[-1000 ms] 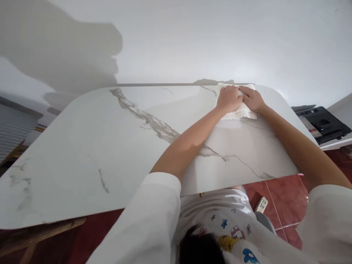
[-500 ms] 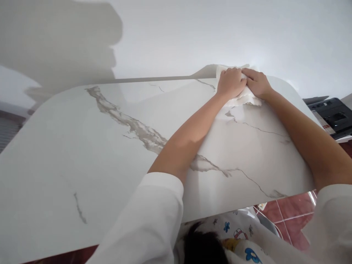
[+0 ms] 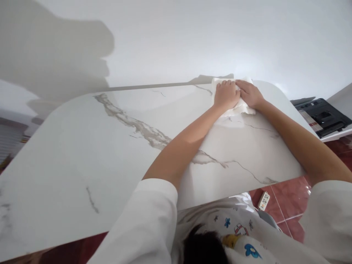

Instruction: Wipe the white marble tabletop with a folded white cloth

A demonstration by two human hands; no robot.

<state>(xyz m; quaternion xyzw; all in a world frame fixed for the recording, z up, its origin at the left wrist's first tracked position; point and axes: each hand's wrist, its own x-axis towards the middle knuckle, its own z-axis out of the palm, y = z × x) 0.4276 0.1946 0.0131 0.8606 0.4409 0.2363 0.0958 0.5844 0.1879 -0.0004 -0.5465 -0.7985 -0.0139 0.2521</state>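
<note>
A white cloth (image 3: 243, 108) lies bunched on the far right part of a white marble-patterned tabletop (image 3: 132, 176), at the edge by the wall. My left hand (image 3: 227, 94) presses down on it, with the fingers bent over its far part. Beside it, touching, my right hand (image 3: 250, 94) rests on the right part of the same cloth, its fingers close together and pointing left. Both arms are stretched far forward over the tabletop. Much of the cloth is hidden under the two hands.
A white wall (image 3: 170, 44) stands right behind the table's far edge. To the right, an open black case (image 3: 326, 115) sits on a white surface. A power strip (image 3: 264, 201) lies on the red tiled floor (image 3: 294, 196) below the near edge.
The view has shifted, so the table and hands appear slightly lower and the hands further left. Both hands stay on the cloth, which now reaches less far up past the table's far edge.
</note>
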